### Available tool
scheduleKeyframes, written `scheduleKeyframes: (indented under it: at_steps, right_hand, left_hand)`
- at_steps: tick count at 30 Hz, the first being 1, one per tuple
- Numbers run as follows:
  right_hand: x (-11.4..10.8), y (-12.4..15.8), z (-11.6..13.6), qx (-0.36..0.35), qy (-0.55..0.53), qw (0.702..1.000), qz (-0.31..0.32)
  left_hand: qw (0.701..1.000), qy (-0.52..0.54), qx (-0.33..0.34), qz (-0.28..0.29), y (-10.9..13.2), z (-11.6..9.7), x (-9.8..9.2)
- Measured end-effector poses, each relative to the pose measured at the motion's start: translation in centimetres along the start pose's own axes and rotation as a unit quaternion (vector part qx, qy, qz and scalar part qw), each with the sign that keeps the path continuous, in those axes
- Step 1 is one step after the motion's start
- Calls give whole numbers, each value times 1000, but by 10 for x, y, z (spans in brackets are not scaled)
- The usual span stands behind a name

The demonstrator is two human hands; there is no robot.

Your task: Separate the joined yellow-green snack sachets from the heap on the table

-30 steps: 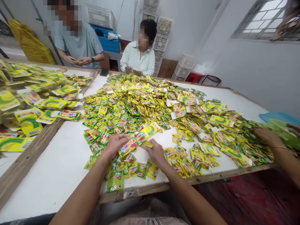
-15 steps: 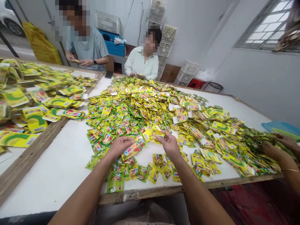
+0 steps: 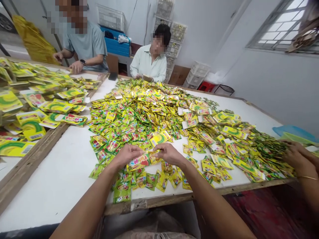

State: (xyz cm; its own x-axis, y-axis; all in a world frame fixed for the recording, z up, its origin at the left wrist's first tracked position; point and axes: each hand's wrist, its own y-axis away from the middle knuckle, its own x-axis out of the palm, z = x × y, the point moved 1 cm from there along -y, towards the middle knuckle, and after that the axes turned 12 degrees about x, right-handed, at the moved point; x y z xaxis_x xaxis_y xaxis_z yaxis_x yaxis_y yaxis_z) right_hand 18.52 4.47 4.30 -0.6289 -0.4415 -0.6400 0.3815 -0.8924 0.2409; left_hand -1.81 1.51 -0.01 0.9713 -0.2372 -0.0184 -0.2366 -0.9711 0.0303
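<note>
My left hand (image 3: 129, 154) is closed on a small printed carton (image 3: 138, 161), yellow and green with a red fruit picture, tilted above the near edge of the table. My right hand (image 3: 166, 153) pinches a yellow sachet (image 3: 155, 157) at the carton's right end; whether part of it is inside the carton I cannot tell. Just beyond the hands a yellow carton (image 3: 159, 138) lies on the heap of green and yellow sachets (image 3: 129, 124). Loose sachets (image 3: 161, 179) lie on the white tabletop below my hands.
A wooden strip (image 3: 35, 162) divides the table; more cartons (image 3: 32, 124) are piled left of it. Two people (image 3: 86, 43) work across the table. At the right, another person's hands (image 3: 296, 156) reach into sachets near a blue basin (image 3: 295, 132). Crates (image 3: 199, 71) stand behind.
My right hand has moved left, bringing the sachet up against the carton in my left hand. The co-worker at far left has lowered a hand to the table.
</note>
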Motion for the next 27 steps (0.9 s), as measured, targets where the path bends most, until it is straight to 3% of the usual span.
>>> scheduleKeyframes:
  at_steps: [6,9,15,19,27]
  right_hand:
    - [8,-8,-3,37,-35,998,20]
    - [17,-10,-3,76,-98,992,-4]
    - [28,-5,-5,66,-257,962,-58]
    - [29,-1,-2,70,-258,958,-103]
    - [27,3,-3,99,-318,942,-39]
  left_hand:
    - [1000,10,-3,-3,1,-8,6]
    - [998,53,-19,-4,3,-15,10]
    - [996,71,-42,-28,3,-16,10]
    - [997,71,-26,-26,1,-11,9]
    - [994,104,-18,-29,0,-9,8]
